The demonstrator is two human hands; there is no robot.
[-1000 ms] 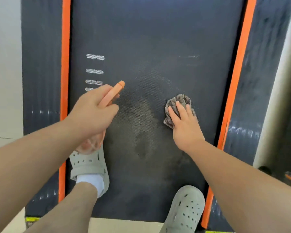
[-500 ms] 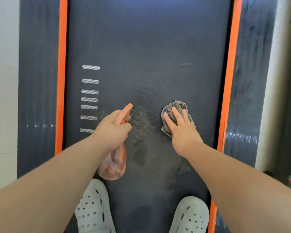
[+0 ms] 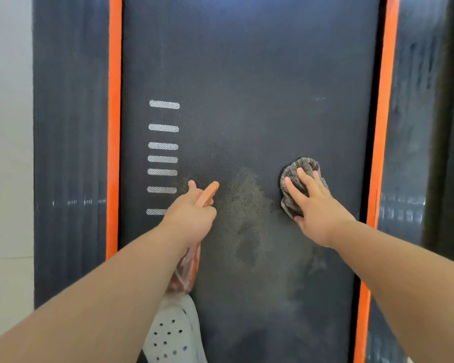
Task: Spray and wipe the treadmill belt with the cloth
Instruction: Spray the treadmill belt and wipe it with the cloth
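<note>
treadmill belt (image 3: pixel 247 74) laid dark between orange side strips (image 3: pixel 114 127), running near to far. damp sprayed patch (image 3: pixel 247 205) seen at centre, between hands. left hand (image 3: pixel 192 218) wrapped round neck of spray bottle (image 3: pixel 207 193), one finger lifted beside nozzle, nozzle aimed far over belt, likely for next spray. right hand (image 3: pixel 315 208) laid flat on bunched cloth (image 3: pixel 303 166), fingers (image 3: pixel 306 176) spread, cloth pressed to belt right of patch, judged ready for wiping.

The cloth (image 3: pixel 303 165) lies on the belt (image 3: pixel 247 74), at three o'clock from the spray bottle (image 3: pixel 207 195). From the bottle, the shoe (image 3: pixel 173 334) sits at six o'clock and the stripes (image 3: pixel 163 146) at eleven.
</note>
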